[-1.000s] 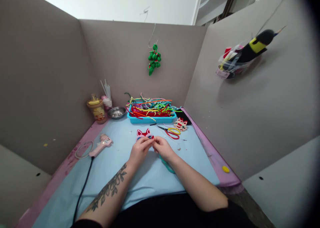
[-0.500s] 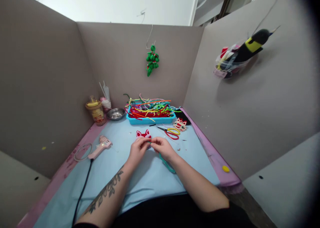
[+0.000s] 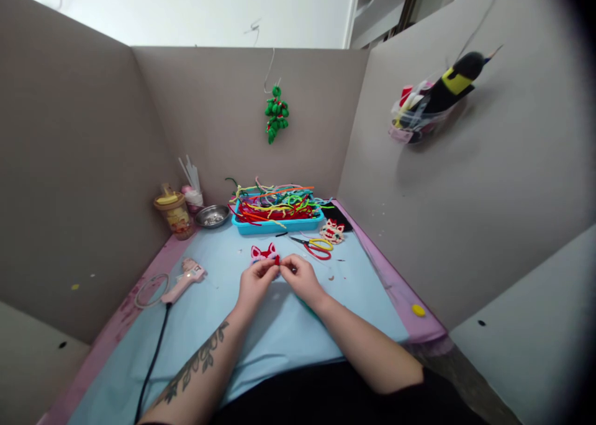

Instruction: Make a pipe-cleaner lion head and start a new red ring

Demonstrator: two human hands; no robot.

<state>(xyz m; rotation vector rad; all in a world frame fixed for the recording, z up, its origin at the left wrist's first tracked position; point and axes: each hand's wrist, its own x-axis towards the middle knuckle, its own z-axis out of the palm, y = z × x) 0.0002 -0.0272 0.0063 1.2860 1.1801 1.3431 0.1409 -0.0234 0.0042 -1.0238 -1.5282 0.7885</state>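
Note:
My left hand [image 3: 256,283] is closed in a pinch on a small animal face [image 3: 263,252] made of red and pink pipe cleaners, its two pointed ears showing above my fingers. Against it, my right hand [image 3: 302,281] pinches too, fingertips meeting the left ones near a small red part of the face. A teal pipe cleaner [image 3: 308,306] trails from under my right hand, mostly hidden by hand and forearm. Just beyond lie the scissors [image 3: 313,246], with red and yellow handles, and a finished-looking cream and red face [image 3: 332,231].
A blue basket [image 3: 274,228] heaped with colourful pipe cleaners stands at the back. On the left are a pink glue gun [image 3: 184,283] with a black cord, a metal bowl [image 3: 212,216] and a lidded cup [image 3: 177,217]. Partition walls enclose the table; a yellow disc [image 3: 418,311] lies right.
Both hands have turned slightly, so a red part now shows between the fingertips. Less of the teal pipe cleaner is visible beneath my right hand. The camera view has shifted a little.

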